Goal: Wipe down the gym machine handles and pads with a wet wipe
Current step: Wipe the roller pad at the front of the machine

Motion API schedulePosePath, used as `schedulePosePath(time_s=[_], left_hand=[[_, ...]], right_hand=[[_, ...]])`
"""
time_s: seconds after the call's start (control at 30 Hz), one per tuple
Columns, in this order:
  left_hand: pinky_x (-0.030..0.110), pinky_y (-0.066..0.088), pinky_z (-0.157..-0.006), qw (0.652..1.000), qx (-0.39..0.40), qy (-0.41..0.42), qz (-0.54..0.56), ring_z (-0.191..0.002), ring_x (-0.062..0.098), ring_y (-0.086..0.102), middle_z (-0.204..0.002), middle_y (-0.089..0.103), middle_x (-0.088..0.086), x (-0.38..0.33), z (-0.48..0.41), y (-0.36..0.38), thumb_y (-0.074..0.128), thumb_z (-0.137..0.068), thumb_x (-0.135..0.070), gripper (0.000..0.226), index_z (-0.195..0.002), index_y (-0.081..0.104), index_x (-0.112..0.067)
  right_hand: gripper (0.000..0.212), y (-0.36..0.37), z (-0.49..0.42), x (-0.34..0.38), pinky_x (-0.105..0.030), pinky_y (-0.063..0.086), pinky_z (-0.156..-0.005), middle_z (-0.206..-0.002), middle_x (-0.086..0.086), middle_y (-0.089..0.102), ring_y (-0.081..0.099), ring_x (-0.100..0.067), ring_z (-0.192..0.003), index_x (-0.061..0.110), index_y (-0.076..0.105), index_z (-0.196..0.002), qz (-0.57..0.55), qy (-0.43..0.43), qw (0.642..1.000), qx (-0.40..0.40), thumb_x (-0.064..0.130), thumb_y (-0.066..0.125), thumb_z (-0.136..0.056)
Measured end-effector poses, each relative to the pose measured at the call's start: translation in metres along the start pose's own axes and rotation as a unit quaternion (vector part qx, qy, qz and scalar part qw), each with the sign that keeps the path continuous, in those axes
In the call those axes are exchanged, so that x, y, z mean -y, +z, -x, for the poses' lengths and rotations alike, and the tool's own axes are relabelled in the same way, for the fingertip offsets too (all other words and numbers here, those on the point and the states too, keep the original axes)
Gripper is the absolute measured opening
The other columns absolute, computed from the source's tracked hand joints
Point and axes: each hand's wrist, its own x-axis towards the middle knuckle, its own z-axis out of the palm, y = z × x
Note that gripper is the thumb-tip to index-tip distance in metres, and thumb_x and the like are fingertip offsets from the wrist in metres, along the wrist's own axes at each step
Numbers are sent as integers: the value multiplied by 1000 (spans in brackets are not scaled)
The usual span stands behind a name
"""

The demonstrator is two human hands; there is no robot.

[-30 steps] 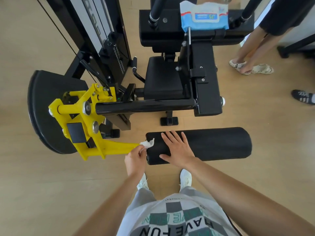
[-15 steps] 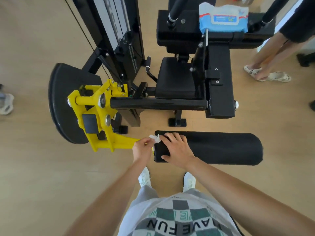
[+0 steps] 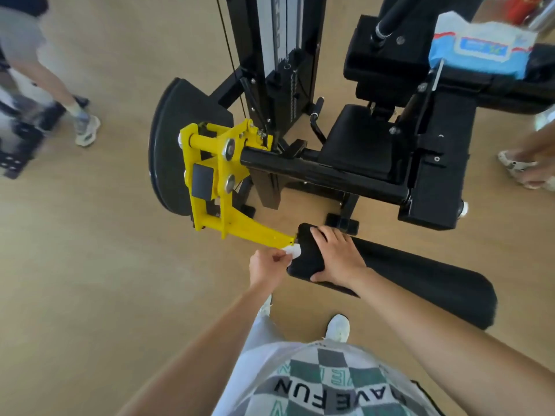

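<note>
At the front of the gym machine, just above the wooden floor point(image 3: 90, 265), a black cylindrical roller pad point(image 3: 420, 283) is carried on the lower end of a yellow lever arm point(image 3: 255, 231). The long axis of the roller pad is laid roughly level. It runs from the end fixed to the yellow lever arm, at the person's left, to the free end, which points toward the lower right of the view.

The fixed end is gripped by the right hand point(image 3: 338, 256): the fingers are curled over the far edge and the thumb is set against the near edge. A small crumpled wet wipe point(image 3: 292, 252) is pinched between the thumb and fingers of the left hand point(image 3: 267, 265). It is held against the end face of the roller pad, just beside the joint with the yellow lever arm.

A black crossbar point(image 3: 324, 175) is mounted behind the roller pad, with the seat pad point(image 3: 360, 148) beyond it. A blue and white wipe pack point(image 3: 480, 52) is placed on the upper black pad at the rear right.
</note>
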Motion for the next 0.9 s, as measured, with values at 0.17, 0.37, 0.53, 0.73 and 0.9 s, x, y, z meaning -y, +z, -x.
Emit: schedulePosePath(time_s=[0.17, 0.37, 0.53, 0.73, 0.9], left_hand=[[30, 25, -52, 999, 8, -50, -4, -62, 22, 33, -51, 35, -3, -5, 1, 0, 71, -85, -21, 48, -48, 42, -14], [28, 44, -66, 998, 3, -29, 47, -75, 19, 62, -73, 69, -5, -33, -15, -1, 71, -91, -25, 16, -76, 74, -24], [29, 43, -64, 1000, -19, 14, -9, -74, 23, 62, -75, 70, 0, -33, -9, 5, 65, -97, -25, 18, -86, 77, -18], [34, 40, -64, 993, 1, 37, -109, -74, 33, 60, -69, 63, 7, -19, -1, 1, 60, -100, -25, 32, -71, 66, -10], [34, 45, -66, 990, 47, 21, -134, -84, 34, 65, -82, 71, 13, -2, -4, -9, 61, -97, -23, 28, -81, 73, -4]], right_hand=[[121, -11, -6, -15, -44, 27, -122, -162, 0, 30, 29, -26, -148, 20, 18, -163, -63, -8, 997, 37, 59, 86, -69], [104, -12, 8, -17, -47, 22, -124, -165, 1, 27, 26, -26, -149, 22, 22, -162, -64, -15, 998, -15, 56, 78, -81], [107, 6, 21, -22, -44, 15, -126, -170, 3, 15, 14, -23, -155, 26, 13, -164, -67, -23, 997, 5, 57, 75, -82], [119, 0, 13, -32, -39, 7, -126, -172, 3, 4, 4, -21, -158, 26, -1, -164, -53, -34, 997, 42, 57, 78, -81], [128, -1, 6, -31, -46, 6, -128, -172, 1, 2, 3, -23, -158, 23, -6, -164, -34, -20, 998, 59, 61, 80, -75]])
